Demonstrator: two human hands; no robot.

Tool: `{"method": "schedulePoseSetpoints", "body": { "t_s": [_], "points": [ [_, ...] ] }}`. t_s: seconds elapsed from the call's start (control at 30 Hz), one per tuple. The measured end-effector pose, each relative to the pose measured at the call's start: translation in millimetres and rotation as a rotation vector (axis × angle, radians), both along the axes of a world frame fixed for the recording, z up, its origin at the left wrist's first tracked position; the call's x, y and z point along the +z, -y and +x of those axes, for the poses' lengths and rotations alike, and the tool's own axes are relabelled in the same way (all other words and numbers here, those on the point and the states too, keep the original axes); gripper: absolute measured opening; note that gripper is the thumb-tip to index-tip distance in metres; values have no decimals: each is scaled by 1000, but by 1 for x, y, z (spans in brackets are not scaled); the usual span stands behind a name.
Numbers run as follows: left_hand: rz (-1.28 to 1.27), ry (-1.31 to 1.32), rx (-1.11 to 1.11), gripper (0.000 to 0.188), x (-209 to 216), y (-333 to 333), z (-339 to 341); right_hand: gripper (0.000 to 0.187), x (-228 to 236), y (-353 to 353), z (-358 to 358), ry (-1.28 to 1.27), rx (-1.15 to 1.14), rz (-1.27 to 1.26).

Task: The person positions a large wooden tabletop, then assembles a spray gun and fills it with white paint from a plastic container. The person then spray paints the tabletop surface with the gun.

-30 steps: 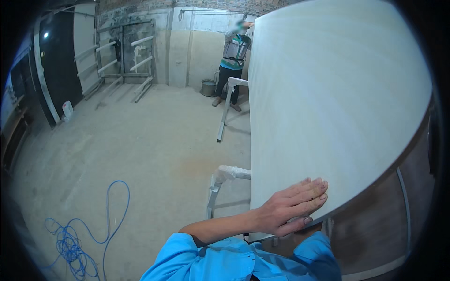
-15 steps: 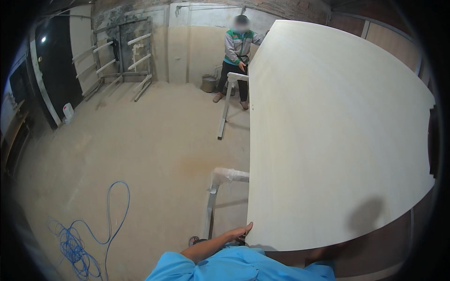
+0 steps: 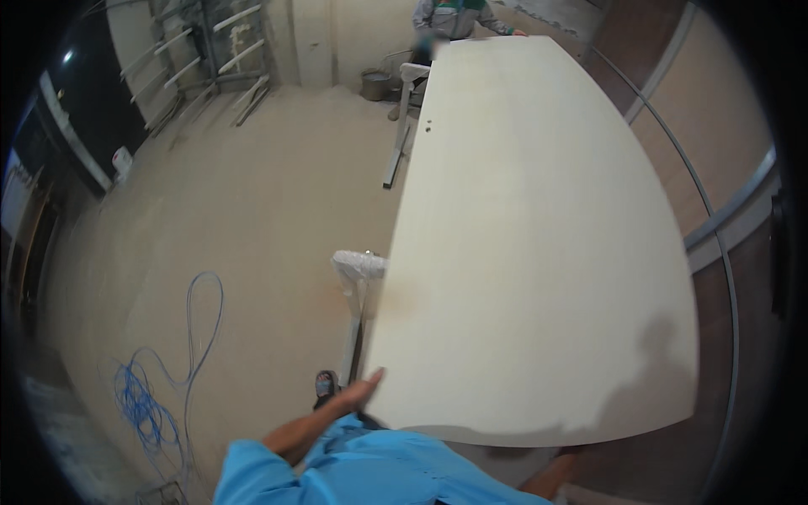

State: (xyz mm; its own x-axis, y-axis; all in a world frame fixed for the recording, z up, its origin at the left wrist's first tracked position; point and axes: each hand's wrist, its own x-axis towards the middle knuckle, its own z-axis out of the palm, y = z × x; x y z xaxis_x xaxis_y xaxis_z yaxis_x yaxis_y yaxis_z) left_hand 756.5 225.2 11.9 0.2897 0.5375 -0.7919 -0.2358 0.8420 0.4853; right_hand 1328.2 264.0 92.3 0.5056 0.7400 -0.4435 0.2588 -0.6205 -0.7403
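Dusty beige concrete floor [image 3: 244, 202] takes up the 7-to-11 side. Cream flat smooth panel [image 3: 539, 244], long, lies from 12 round to 5 o'clock. Co-worker in grey-and-green jacket [image 3: 454, 18] at 12, one hand on the panel's far edge. Two grey metal stands with white-wrapped arms, near stand [image 3: 359, 265] at 9, far stand [image 3: 412, 74] at 12, run in at its left edge. Tangled blue thin hose [image 3: 147, 404], 8 o'clock. Left hand [image 3: 360, 394] at 7 — grasping the panel's near-left edge, fingers hidden. Right hand under the panel at 5 — grip can't be told. Two small dark round holes [image 3: 428, 126], 12, by the left edge.
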Motion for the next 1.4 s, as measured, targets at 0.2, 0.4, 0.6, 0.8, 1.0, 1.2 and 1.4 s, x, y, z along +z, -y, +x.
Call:
{"method": "schedulePoseSetpoints", "body": {
  "t_s": [0.2, 0.4, 0.6, 0.8, 1.0, 1.2, 1.4],
  "points": [
    [-48, -559, 95, 90, 64, 27, -84, 53, -157, 12, -81, -479, -223, -107],
    [-56, -619, 298, 82, 85, 24, -92, 52, -200, 5, -135, -618, -297, -190],
    [-65, -499, 286, 81, 66, 16, -97, 51, -193, -2, -135, -541, -326, -239],
    [-93, -475, 131, 79, 32, 40, -136, 50, -180, 2, -156, -448, -312, -199],
    [-79, -321, 264, 71, 17, 87, -145, 49, -173, 3, -194, -429, -291, -185],
    [24, -540, 442, 70, 23, 82, -153, 48, -191, 4, -225, -494, -298, -194],
    [37, -630, 373, 74, 20, 80, -159, 46, -192, 8, -233, -523, -305, -222]
  ]
}}
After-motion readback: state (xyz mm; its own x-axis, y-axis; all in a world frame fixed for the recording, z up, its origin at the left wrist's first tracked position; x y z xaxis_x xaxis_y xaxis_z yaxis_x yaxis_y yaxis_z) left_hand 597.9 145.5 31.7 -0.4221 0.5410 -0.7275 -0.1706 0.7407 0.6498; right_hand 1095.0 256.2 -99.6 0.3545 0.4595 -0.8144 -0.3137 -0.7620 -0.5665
